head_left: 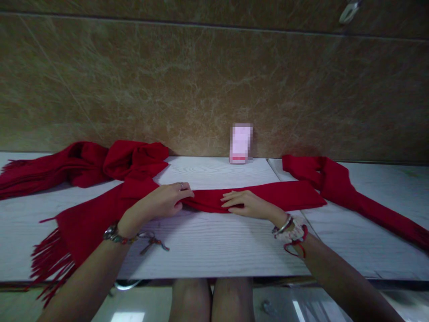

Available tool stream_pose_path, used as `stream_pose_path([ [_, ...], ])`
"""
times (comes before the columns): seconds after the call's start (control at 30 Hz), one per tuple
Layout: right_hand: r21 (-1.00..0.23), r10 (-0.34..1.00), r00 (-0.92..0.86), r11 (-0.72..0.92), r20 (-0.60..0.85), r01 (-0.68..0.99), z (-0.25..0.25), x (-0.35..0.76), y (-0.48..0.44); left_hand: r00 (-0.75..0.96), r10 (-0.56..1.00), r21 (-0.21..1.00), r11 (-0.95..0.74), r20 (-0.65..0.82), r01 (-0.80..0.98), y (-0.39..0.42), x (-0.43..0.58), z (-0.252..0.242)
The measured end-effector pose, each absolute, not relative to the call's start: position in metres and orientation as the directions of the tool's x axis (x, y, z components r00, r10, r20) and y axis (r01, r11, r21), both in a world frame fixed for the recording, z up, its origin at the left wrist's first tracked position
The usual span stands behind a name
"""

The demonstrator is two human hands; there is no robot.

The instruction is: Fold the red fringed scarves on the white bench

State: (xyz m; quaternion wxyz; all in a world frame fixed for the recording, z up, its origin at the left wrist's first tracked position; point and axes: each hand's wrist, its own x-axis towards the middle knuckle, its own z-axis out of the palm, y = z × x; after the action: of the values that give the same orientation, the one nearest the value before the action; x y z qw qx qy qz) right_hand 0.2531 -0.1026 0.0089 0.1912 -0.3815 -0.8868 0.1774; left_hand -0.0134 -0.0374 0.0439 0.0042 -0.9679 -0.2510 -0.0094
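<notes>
Two bare hands work one fringed red scarf (284,194), laid across the white tabletop (217,250).

Fingers of the left hand (164,200) curl at the cloth, pinching or merely resting, I can't tell; the right hand (246,205) lies loosely spread on the narrow strip. A careless lift could loosen that strip; the dangling charms (154,241) might snag. A bunched scarf (89,165) and a second, looped scarf (335,181) crowd its ends; a phone-shaped object (240,143) stands behind.

We list, around the middle scarf (278,195) on the tabletop (208,246): second scarf (87,163), behind its left part; third scarf (337,183), right; phone (240,143), behind, against the wall (167,89); left hand (166,200), right hand (246,203), upon it; knees (192,297), in front.
</notes>
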Motion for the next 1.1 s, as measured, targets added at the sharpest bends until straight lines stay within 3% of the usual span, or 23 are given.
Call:
stream_pose_path([
  [0.23,-0.304,0.723,-0.646,0.690,0.244,0.658,0.009,0.246,-0.107,0.920,0.390,-0.075,-0.917,0.035,0.391,-0.049,0.009,0.026],
  [0.43,-0.347,0.750,-0.630,0.656,0.201,0.670,0.014,0.245,-0.112,0.835,0.522,0.098,-0.853,0.175,0.513,-0.037,0.010,0.016],
  [0.7,-0.175,0.834,-0.450,0.518,0.319,0.837,0.003,0.250,-0.104,0.747,0.626,0.169,-0.780,0.223,0.603,-0.032,0.013,0.009],
  [0.93,-0.143,0.873,-0.371,0.431,0.317,0.891,0.002,0.255,-0.103,0.900,0.391,0.060,-0.920,0.194,0.387,-0.037,0.015,0.012],
  [1.1,-0.080,0.861,-0.406,0.448,0.306,0.890,0.005,0.256,-0.102,0.861,0.461,0.187,-0.885,0.214,0.427,-0.040,0.018,0.010],
])
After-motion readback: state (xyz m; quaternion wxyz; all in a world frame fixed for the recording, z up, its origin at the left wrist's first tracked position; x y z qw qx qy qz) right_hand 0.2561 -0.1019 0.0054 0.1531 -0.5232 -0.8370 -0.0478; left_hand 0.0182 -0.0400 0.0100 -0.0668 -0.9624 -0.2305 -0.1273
